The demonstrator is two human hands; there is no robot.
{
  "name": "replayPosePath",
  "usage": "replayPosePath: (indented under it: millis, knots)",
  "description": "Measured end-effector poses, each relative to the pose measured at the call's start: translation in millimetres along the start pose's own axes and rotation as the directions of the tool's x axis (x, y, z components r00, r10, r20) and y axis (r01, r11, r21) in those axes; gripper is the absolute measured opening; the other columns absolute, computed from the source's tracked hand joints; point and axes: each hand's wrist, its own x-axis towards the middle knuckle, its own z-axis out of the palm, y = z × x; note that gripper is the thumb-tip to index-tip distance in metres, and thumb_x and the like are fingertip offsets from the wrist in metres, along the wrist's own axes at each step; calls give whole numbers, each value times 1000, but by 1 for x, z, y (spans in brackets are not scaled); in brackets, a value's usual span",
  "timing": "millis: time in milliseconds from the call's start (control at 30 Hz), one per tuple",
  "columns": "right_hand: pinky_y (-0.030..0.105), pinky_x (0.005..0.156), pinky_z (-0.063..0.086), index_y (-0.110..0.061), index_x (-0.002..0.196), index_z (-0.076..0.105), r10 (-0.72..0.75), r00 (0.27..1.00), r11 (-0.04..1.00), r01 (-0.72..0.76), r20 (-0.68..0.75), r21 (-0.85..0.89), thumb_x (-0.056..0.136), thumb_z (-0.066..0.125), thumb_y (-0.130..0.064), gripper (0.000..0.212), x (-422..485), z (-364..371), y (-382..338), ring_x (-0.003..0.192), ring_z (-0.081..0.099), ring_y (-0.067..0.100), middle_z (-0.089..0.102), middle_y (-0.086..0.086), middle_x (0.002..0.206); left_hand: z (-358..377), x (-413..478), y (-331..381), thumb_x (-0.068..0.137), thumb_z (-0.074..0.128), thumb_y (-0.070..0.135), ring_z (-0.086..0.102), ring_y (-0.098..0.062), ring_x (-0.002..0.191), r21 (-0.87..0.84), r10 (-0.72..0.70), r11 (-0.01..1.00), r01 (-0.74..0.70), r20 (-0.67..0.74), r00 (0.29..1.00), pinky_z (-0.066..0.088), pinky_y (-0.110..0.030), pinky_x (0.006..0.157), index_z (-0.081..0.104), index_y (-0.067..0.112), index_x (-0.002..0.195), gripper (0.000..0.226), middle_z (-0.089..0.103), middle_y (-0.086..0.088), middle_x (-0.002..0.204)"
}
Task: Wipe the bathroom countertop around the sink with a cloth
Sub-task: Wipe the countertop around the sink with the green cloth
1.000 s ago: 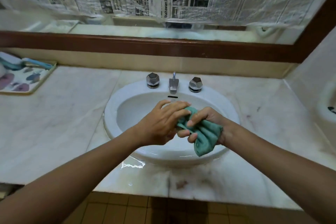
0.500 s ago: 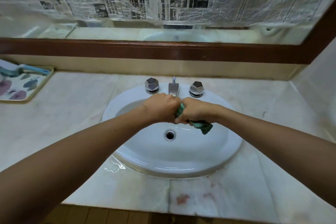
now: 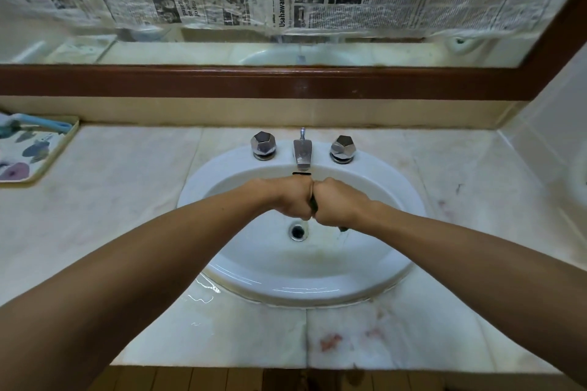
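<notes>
Over the white oval sink [image 3: 374, 276], just below the chrome spout [image 3: 302, 152], my left hand [image 3: 290, 198] and my right hand [image 3: 336, 203] are clenched fist against fist. Both grip the green cloth [image 3: 313, 205], which is almost entirely hidden; only a dark sliver shows between the fists and a small tip below my right hand. The pale marble countertop [image 3: 120, 209] surrounds the sink, with a small puddle at the sink's front left and reddish stains near the front edge.
Two faceted chrome tap knobs [image 3: 263, 143] [image 3: 341, 147] flank the spout. A flowered tray [image 3: 38, 152] with a blue item sits at the far left. A wood-framed mirror [image 3: 286, 79] covered with newspaper runs along the back. A wall rises at the right.
The cloth hung loosely from my right hand; both hands have moved up toward the spout and closed tightly around it, so it is now nearly hidden. The view has shifted closer to the sink.
</notes>
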Motion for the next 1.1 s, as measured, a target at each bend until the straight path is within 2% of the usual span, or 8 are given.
replayPosePath:
  millis: [200, 333, 467, 600, 767, 933, 1033, 1100]
  knots:
    - [31, 58, 35, -9, 108, 51, 15, 994, 987, -32, -107, -158, 81, 56, -11, 27, -17, 5, -6, 75, 52, 27, 57, 9, 93, 20, -7, -7, 76, 67, 16, 56, -23, 69, -40, 48, 998, -54, -147, 988, 45, -31, 59, 60, 9, 73, 10, 60, -5, 71]
    - [31, 62, 44, -13, 98, 47, 190, 982, 945, -179, -14, 273, 78, 70, -17, 31, -38, 34, 4, 78, 57, 22, 61, 9, 96, 62, -24, -11, 75, 69, 32, 60, -19, 76, -45, 160, 983, -178, -264, 951, 51, -33, 66, 55, 25, 85, 18, 65, 3, 84]
    - [30, 59, 49, -11, 95, 51, 246, 957, 543, -266, 152, 796, 81, 73, -14, 26, -88, 74, 19, 62, 60, 16, 67, 9, 78, 111, -37, -6, 76, 66, 39, 54, -12, 99, -132, 218, 952, -275, -333, 917, 49, -33, 78, 45, 37, 118, 47, 56, 10, 113]
    - [33, 66, 52, 3, 111, 59, 380, 904, 21, -220, 196, 975, 96, 55, -8, 20, -139, 96, 48, 71, 65, 25, 72, 18, 89, 132, -38, 7, 80, 71, 30, 50, -8, 99, -438, -4, 876, -201, -425, 905, 43, -23, 84, 38, 32, 136, 64, 49, 11, 116]
    - [31, 67, 50, 2, 112, 64, 667, 726, -192, -53, 170, 980, 95, 54, -17, 28, -188, 100, 118, 71, 65, 24, 73, 13, 83, 140, -20, 51, 86, 68, 23, 51, -2, 96, -561, -152, 811, -168, -478, 865, 38, -21, 81, 50, 27, 128, 46, 54, 10, 116]
    - [14, 62, 50, -10, 122, 58, 836, 548, -63, 37, 33, 997, 95, 46, 6, 33, -217, 71, 203, 74, 66, 12, 66, 4, 102, 147, 24, 106, 88, 64, 23, 55, -2, 100, -577, -159, 800, -165, -468, 869, 41, -22, 80, 55, 28, 123, 36, 57, 10, 121]
    - [27, 95, 42, -15, 139, 47, 920, 321, 340, -366, -225, 866, 88, 49, 6, 55, -215, 80, 285, 119, 51, 29, 49, 12, 140, 149, 55, 139, 87, 65, 24, 53, -9, 110, -537, -167, 833, -132, -472, 865, 40, -24, 86, 51, 24, 129, 44, 50, 8, 131]
    - [43, 108, 29, -6, 144, 39, 860, 357, 511, -625, -365, 591, 78, 50, 9, 68, -202, 91, 323, 137, 27, 38, 34, 19, 149, 150, 75, 158, 86, 64, 24, 45, -17, 124, -476, -172, 874, -102, -498, 850, 37, -27, 97, 42, 19, 137, 55, 41, 2, 140]
